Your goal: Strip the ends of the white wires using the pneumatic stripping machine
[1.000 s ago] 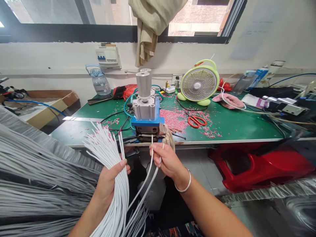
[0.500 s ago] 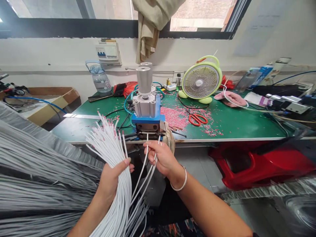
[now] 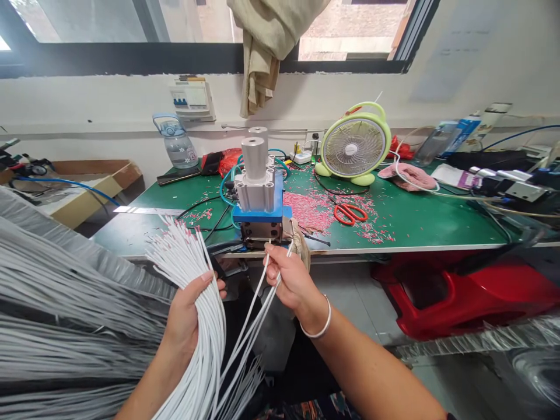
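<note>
A thick bundle of white cables (image 3: 205, 326) with pinkish-red tips is gripped in my left hand (image 3: 188, 303), fanned out at the top. My right hand (image 3: 286, 274) pinches a few white cables (image 3: 249, 326) split off from the bundle. One of these cables has its end up at the front opening of the pneumatic press (image 3: 258, 201), which has a blue frame and grey cylinders; whether the tip is inside I cannot tell. The others pass through my right fingers, ends pointing up beside the press.
Pink and white cable scraps (image 3: 306, 211) litter the green table (image 3: 420, 219). Red-handled scissors (image 3: 350, 214), a green fan (image 3: 355, 146) and a water bottle (image 3: 177, 143) stand or lie there. Grey cable bundles (image 3: 65, 291) hang at left; a red stool (image 3: 464, 291) is at right.
My left hand and the bundle have moved left and slightly down, away from the press. My right hand has shifted slightly right, still pinching its cables.
</note>
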`<act>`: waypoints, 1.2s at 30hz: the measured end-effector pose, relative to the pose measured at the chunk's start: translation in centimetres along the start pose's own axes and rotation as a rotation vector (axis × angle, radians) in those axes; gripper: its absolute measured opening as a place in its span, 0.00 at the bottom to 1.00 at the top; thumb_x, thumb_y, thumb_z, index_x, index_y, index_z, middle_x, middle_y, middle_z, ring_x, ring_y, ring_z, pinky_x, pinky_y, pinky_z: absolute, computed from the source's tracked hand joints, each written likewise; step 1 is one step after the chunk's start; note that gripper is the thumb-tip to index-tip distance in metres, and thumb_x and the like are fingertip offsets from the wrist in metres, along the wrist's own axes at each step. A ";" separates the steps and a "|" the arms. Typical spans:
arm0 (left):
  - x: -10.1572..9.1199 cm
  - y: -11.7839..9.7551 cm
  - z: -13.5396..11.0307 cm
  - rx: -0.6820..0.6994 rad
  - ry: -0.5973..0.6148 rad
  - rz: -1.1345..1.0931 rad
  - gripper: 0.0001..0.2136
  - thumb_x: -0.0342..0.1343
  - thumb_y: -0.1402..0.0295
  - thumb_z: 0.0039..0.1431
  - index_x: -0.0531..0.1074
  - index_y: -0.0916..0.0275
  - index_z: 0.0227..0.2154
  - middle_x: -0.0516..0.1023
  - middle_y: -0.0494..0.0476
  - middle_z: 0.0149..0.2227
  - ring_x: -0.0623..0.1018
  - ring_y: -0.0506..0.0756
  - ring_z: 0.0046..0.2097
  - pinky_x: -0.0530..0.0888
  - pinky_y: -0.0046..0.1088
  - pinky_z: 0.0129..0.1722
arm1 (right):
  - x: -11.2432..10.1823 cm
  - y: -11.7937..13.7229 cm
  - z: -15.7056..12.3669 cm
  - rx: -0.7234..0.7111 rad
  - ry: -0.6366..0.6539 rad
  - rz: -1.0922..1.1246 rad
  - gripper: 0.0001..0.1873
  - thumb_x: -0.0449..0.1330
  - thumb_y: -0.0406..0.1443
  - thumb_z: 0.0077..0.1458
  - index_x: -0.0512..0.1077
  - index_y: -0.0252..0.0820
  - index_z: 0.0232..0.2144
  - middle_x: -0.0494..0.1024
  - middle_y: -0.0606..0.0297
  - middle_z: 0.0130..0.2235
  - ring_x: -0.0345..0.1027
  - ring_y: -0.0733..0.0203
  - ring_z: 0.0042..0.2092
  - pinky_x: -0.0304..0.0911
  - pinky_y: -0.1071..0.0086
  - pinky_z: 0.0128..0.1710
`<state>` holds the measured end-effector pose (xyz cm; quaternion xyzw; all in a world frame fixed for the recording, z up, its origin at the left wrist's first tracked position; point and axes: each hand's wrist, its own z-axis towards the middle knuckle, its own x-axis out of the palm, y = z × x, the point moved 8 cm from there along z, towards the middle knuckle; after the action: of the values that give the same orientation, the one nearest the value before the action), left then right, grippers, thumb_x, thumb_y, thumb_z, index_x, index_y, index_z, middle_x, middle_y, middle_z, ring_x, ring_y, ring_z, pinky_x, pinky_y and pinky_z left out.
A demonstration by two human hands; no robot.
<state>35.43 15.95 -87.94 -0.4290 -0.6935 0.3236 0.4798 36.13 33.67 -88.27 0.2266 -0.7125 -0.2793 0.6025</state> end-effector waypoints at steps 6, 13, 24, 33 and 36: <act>0.5 1.9 -0.1 -0.002 0.154 0.139 0.11 0.62 0.73 0.37 0.68 0.65 0.27 0.71 0.49 0.19 0.71 0.48 0.21 0.70 0.22 0.22 | -0.3 0.1 -1.8 -0.001 0.171 -0.264 0.11 0.61 0.38 0.44 0.68 0.33 0.24 0.70 0.66 0.21 0.62 0.72 0.19 0.57 0.79 0.18; 2.7 2.6 -1.3 0.106 0.343 0.334 0.13 0.63 0.71 0.37 0.70 0.68 0.29 0.75 0.54 0.24 0.73 0.50 0.25 0.71 0.25 0.27 | 1.1 -1.6 -1.9 0.057 0.205 -0.472 0.16 0.58 0.44 0.46 0.71 0.34 0.28 0.63 0.71 0.13 0.51 0.74 0.13 0.42 0.80 0.11; 0.8 -1.5 0.4 0.061 -0.053 -0.044 0.05 0.58 0.74 0.41 0.70 0.65 0.24 0.73 0.48 0.20 0.73 0.47 0.20 0.72 0.20 0.22 | 0.1 0.1 -0.4 0.019 -0.081 -0.045 0.13 0.61 0.40 0.41 0.63 0.35 0.19 0.66 0.71 0.18 0.46 0.79 0.13 0.35 0.80 0.12; 0.9 -0.2 0.1 0.010 -0.046 -0.008 0.07 0.59 0.76 0.39 0.70 0.66 0.26 0.73 0.49 0.20 0.73 0.48 0.21 0.72 0.20 0.22 | -0.9 0.2 -0.5 -0.093 -0.032 -0.154 0.15 0.62 0.41 0.41 0.63 0.35 0.19 0.66 0.71 0.19 0.46 0.79 0.13 0.36 0.79 0.12; 0.9 0.7 0.0 -0.001 0.002 0.042 0.10 0.61 0.76 0.38 0.69 0.66 0.28 0.72 0.49 0.21 0.73 0.47 0.21 0.72 0.20 0.23 | -1.4 -0.1 -1.0 -0.114 0.030 -0.250 0.14 0.61 0.41 0.43 0.65 0.35 0.22 0.69 0.69 0.21 0.47 0.79 0.13 0.37 0.79 0.12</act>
<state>35.43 17.08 -88.18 -0.4441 -0.6841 0.3329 0.4731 37.39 34.38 -89.20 0.2832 -0.6527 -0.3888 0.5853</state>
